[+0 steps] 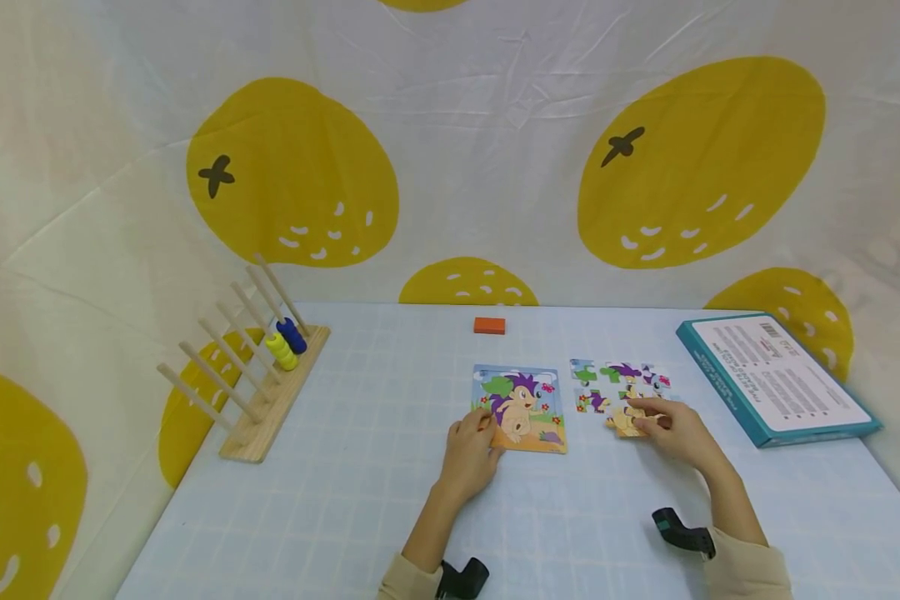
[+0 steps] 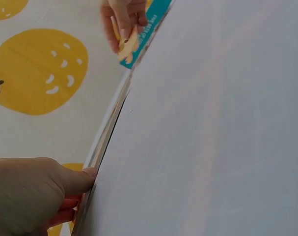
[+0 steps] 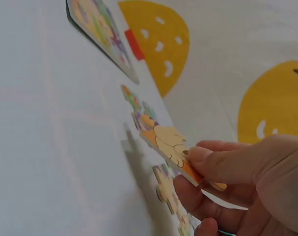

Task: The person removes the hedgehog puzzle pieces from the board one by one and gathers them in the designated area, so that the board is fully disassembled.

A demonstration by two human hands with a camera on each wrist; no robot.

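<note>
A square hedgehog jigsaw puzzle board (image 1: pixel 521 410) lies on the table in front of me. My left hand (image 1: pixel 470 457) holds its lower left corner, thumb at the near edge and fingers at the left side. In the left wrist view the left hand (image 2: pixel 36 191) shows beside the thin edge. To the right, my right hand (image 1: pixel 678 429) pinches an orange and cream puzzle piece (image 3: pixel 168 150) between thumb and fingers, tilted above the table. Under and beyond that hand lie several loose puzzle pieces (image 1: pixel 592 402), purple, green and cream.
At the left stands a wooden peg rack (image 1: pixel 270 408) with yellow beads (image 1: pixel 281 352) and blue beads (image 1: pixel 292 336) on two of its pegs. A small red-orange block (image 1: pixel 489 326) lies near the table's back edge. A teal and white box (image 1: pixel 783 379) lies at the right.
</note>
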